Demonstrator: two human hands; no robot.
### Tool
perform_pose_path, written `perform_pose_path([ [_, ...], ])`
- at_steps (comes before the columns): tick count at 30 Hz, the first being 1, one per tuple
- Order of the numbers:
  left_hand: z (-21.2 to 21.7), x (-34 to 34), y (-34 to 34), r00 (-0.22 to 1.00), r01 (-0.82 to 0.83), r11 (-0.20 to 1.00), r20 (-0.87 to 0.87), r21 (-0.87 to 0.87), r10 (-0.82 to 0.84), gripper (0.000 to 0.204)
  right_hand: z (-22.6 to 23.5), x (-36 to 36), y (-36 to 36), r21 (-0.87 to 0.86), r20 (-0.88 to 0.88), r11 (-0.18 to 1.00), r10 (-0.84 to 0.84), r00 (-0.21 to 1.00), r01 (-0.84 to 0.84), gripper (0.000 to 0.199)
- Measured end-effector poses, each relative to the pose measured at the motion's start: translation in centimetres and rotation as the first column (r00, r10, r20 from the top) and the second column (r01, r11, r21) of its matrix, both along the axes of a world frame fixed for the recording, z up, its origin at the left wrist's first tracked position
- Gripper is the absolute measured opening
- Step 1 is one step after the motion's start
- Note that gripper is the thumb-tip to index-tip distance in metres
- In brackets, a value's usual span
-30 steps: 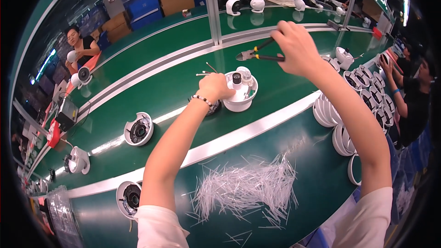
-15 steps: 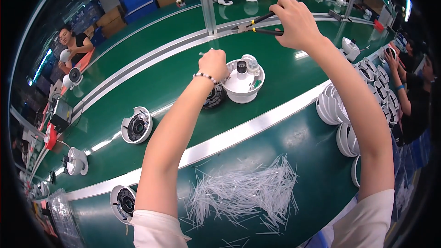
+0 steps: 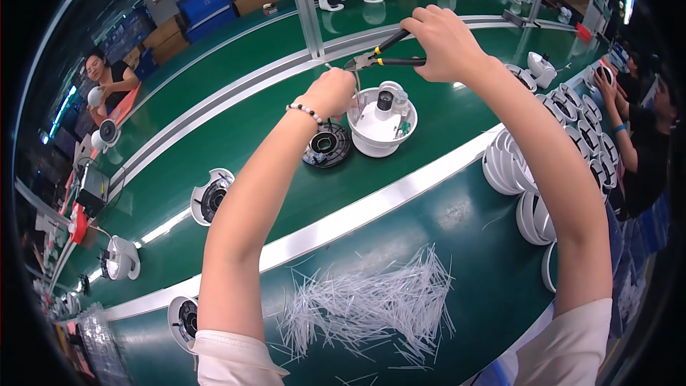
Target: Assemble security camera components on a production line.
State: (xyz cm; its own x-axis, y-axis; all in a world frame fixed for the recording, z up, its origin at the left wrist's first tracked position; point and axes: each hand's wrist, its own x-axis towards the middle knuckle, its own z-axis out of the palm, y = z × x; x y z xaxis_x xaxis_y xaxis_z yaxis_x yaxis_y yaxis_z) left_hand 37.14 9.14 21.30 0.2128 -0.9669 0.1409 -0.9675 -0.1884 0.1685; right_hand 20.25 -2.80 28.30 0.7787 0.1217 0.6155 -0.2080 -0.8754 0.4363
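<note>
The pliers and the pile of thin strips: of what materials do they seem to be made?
Pliers: metal, probably steel, from the grey sheen; the black and yellow handles look coated in plastic or rubber.
Strips: likely thin plastic, whitish and slightly shiny; exact kind unclear.

Both arms reach over the green counter's (image 3: pixel 214 144) near edge, elbows bent. Left hand (image 3: pixel 331 93): fingers curled tight, back of hand up. Right hand (image 3: pixel 444 43): raised toward far edge, fingers half-curled, forearm angled inward.
</note>
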Motion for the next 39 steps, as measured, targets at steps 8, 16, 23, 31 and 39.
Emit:
perform_pose_path([
  [8,1.2,0.6,0.5,0.911,-0.136,0.991,-0.392,0.000,0.126,0.013,-0.7,-0.1,-0.6,-0.073,-0.221,0.984,-0.178,0.959,0.165,0.049],
  [16,0.1,0.4,-2.3,1.000,0.001,0.978,-0.011,-0.207,-0.003,0.006,-1.6,1.5,0.7,-0.142,-0.304,0.959,-0.278,0.911,0.245,0.045],
  [23,-0.6,-0.3,-4.0,0.993,0.041,0.962,0.113,-0.269,-0.011,0.009,-1.5,1.7,1.3,-0.235,-0.381,0.915,-0.397,0.835,0.328,0.042],
  [31,0.0,-0.7,-3.4,0.990,-0.046,0.930,0.105,-0.365,0.090,0.013,0.0,0.8,1.4,-0.101,-0.428,0.922,-0.380,0.820,0.375,0.020],
  [39,-1.6,-0.1,0.3,0.804,0.231,0.971,-0.575,0.062,-0.155,0.068,2.4,-3.9,-2.5,-0.008,0.010,0.917,-0.398,0.917,0.398,0.026],
])
